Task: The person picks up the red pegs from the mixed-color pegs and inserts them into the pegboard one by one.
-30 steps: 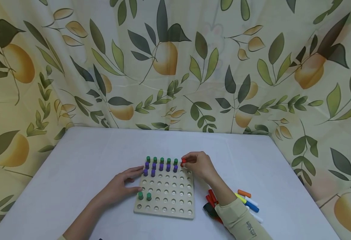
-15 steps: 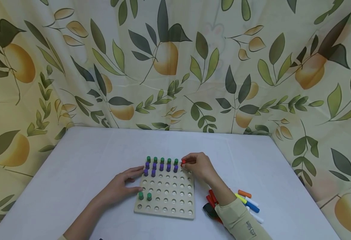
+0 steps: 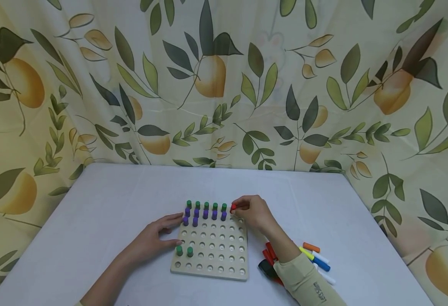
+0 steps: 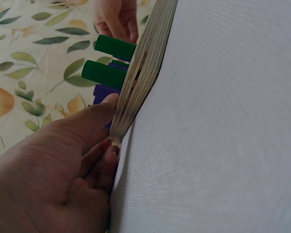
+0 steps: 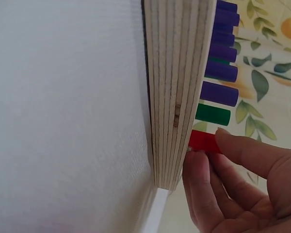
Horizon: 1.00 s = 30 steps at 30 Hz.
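A square wooden peg board (image 3: 204,272) with rows of round holes lies on the table. Along its back edge stands a row of green pegs (image 3: 206,205), with purple pegs (image 3: 206,214) in the rows in front. Two more green pegs (image 3: 190,252) stand near the front left. My right hand (image 3: 253,211) pinches a red peg (image 5: 203,141) between thumb and fingertips. That peg is upright at the back row, right of the green ones; its lower end meets the board. My left hand (image 3: 152,240) rests its fingertips and thumb against the board's left edge.
To the right lie loose red pegs (image 3: 269,251), an orange peg (image 3: 311,247), blue (image 3: 321,262), yellow and white ones, partly behind the right sleeve (image 3: 302,274). A dark object (image 3: 267,269) lies beside them. A leaf-and-fruit curtain (image 3: 224,123) hangs behind the white table (image 3: 124,191).
The head view has shifted very slightly. Both hands stay almost where they were, and the right hand keeps its pinch on the red peg at the back row.
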Available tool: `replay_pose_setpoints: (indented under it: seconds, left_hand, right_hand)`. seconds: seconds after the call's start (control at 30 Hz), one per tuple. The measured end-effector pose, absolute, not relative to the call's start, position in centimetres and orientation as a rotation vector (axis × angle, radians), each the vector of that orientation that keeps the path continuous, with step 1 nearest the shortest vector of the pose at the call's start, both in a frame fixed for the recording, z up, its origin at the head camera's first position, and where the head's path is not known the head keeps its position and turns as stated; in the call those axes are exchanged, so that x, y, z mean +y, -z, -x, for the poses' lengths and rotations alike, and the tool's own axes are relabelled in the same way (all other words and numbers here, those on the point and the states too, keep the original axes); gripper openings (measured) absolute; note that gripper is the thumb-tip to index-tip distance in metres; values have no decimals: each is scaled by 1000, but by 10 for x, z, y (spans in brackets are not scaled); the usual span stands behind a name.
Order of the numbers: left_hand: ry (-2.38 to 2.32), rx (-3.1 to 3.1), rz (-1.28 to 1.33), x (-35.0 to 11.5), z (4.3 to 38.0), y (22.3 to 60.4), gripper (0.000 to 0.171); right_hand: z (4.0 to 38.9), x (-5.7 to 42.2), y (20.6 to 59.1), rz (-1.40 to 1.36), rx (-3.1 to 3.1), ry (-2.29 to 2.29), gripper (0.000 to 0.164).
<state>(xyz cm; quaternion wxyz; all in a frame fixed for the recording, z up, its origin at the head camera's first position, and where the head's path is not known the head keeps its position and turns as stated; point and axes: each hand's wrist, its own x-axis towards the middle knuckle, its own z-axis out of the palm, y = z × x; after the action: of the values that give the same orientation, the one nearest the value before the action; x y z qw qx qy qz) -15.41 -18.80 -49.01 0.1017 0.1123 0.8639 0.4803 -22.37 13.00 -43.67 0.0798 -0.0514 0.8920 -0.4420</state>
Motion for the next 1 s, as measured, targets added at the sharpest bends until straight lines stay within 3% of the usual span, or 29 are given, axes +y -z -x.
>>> replay_pose_setpoints:
  seconds: [1.0]
  left_hand:
    - [-1439, 2567, -400, -188, 153, 492, 73]
  right_hand:
    - [185, 189, 404, 189, 2768, 1165, 14]
